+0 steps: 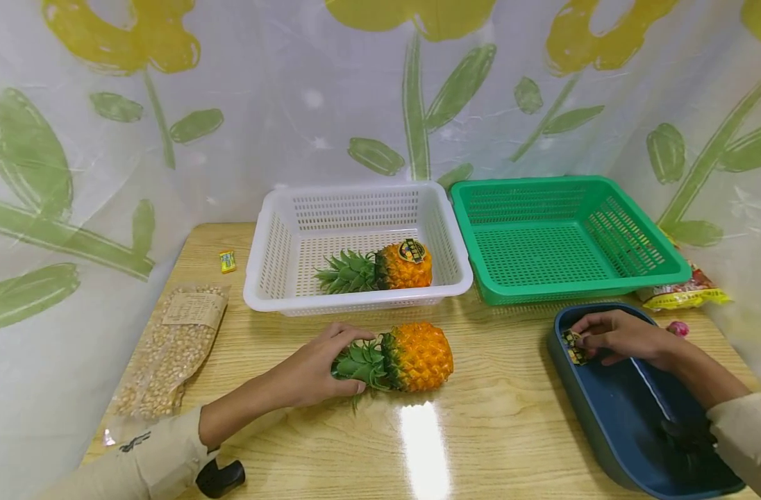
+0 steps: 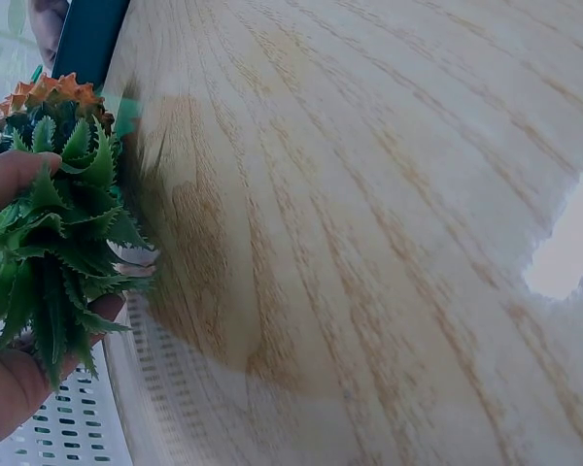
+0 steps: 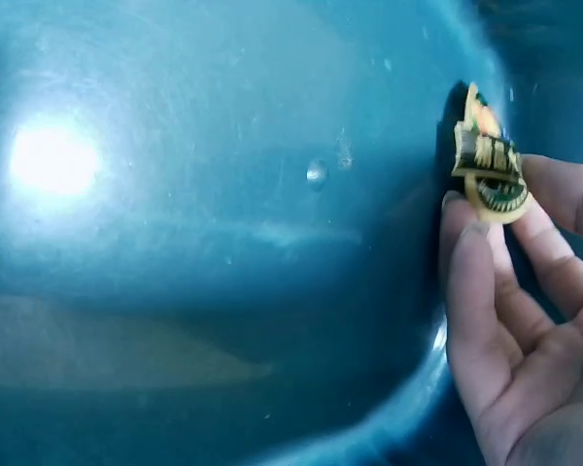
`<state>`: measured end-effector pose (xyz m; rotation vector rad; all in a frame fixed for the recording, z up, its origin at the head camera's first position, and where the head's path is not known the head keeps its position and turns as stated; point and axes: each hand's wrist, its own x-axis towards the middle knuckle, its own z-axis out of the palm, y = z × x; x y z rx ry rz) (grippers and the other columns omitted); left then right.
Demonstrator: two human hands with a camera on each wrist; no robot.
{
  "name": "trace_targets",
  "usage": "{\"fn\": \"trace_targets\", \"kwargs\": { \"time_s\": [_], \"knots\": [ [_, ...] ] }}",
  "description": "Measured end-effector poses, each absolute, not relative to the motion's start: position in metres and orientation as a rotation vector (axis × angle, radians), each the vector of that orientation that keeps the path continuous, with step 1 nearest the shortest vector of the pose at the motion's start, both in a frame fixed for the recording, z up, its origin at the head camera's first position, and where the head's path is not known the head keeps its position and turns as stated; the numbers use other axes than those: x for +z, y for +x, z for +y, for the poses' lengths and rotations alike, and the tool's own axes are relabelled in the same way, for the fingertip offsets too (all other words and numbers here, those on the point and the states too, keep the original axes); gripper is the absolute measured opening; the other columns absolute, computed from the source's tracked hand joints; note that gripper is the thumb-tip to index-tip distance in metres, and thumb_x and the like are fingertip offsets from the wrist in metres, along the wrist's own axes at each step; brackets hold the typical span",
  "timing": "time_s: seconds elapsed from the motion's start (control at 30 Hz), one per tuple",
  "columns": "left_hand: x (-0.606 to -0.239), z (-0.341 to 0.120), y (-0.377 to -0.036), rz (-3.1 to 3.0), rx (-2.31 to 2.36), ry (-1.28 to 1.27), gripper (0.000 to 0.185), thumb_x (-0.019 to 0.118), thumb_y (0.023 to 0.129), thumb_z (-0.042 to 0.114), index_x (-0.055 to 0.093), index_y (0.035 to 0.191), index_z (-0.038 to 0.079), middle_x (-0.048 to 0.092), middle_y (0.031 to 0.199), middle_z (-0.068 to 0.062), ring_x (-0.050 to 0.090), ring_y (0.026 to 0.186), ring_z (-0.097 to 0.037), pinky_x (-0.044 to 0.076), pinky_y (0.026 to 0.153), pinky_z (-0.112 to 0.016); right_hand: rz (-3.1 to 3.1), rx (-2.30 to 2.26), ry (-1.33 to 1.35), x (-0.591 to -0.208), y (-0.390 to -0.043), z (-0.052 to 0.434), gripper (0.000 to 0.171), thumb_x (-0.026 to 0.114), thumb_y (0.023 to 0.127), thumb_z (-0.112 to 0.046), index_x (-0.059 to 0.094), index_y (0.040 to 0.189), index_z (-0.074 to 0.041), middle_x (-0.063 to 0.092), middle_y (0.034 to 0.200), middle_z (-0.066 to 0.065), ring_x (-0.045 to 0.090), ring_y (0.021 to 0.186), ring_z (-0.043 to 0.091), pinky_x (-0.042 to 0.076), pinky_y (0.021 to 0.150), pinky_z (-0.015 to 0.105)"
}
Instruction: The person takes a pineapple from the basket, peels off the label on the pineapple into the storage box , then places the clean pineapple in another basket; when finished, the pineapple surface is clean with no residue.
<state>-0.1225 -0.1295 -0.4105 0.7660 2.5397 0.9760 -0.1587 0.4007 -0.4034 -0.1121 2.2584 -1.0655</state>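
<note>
My left hand [image 1: 318, 364] grips a toy-like pineapple [image 1: 418, 355] by its green leaves, thumb on the near side and fingers on the far side. The fruit lies on its side on the table, orange end to the right. In the left wrist view the spiky leaves [image 2: 63, 243] fill the space between thumb and fingers. Over at the right, my right hand [image 1: 630, 337] reaches into a dark blue basin [image 1: 618, 410]. Its fingertips pinch a black and gold label [image 3: 488, 160] against the basin's inner wall.
Behind stand a white basket [image 1: 358, 304] holding a second pineapple [image 1: 405, 266] with a label, and a green basket [image 1: 530, 253]. A bag of pale kernels [image 1: 174, 347] and a small yellow packet [image 1: 228, 262] lie left. A snack bag [image 1: 687, 288] sits behind the basin.
</note>
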Motion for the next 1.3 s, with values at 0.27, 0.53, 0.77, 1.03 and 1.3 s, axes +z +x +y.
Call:
{"fn": "trace_targets", "kwargs": {
  "time_s": [0.27,0.53,0.77,1.03,1.3],
  "knots": [
    [-0.409,-0.129,-0.122,2.534,0.97,0.769,0.069,0.08,0.087,0.031,0.047,0.148,0.023,0.043,0.147,-0.01,0.05,0.13,-0.036,0.047,0.101,-0.058,2.291,-1.044,-0.078,-0.396,-0.155,0.401,0.051,0.061,0.1,-0.021,0.049,0.138,0.01,0.07,0.109,0.01,0.065,0.093,0.016,0.058,0.076,0.037],
    [-0.409,-0.129,-0.122,2.53,0.978,0.769,0.069,0.08,0.087,0.03,0.047,0.148,0.023,0.043,0.146,-0.01,0.05,0.13,-0.035,0.048,0.1,-0.058,2.32,-1.049,-0.087,-0.391,-0.151,0.402,0.056,0.065,0.098,-0.025,0.048,0.139,0.01,0.065,0.123,0.02,0.068,0.097,0.018,0.059,0.078,0.038],
    [-0.409,-0.129,-0.122,2.534,0.975,0.771,0.07,0.08,0.087,0.031,0.047,0.148,0.023,0.044,0.144,-0.009,0.051,0.128,-0.034,0.048,0.099,-0.057,2.357,-1.039,-0.139,-0.387,-0.149,0.403,0.052,0.065,0.099,-0.023,0.05,0.137,0.008,0.064,0.127,0.024,0.069,0.096,0.017,0.059,0.075,0.036],
    [-0.408,-0.128,-0.122,2.543,0.974,0.765,0.07,0.081,0.085,0.03,0.048,0.147,0.024,0.046,0.141,-0.008,0.053,0.124,-0.031,0.05,0.097,-0.055,2.412,-1.004,-0.243,-0.375,-0.145,0.404,0.049,0.063,0.1,-0.022,0.05,0.138,0.006,0.065,0.125,0.022,0.068,0.096,0.01,0.059,0.073,0.035],
    [-0.409,-0.129,-0.122,2.544,0.977,0.77,0.07,0.081,0.085,0.03,0.048,0.147,0.024,0.046,0.141,-0.009,0.054,0.123,-0.032,0.05,0.097,-0.056,2.446,-1.01,-0.353,-0.359,-0.138,0.399,0.046,0.062,0.1,-0.021,0.051,0.14,-0.001,0.062,0.131,0.023,0.068,0.1,0.003,0.059,0.074,0.035]
  ]
}}
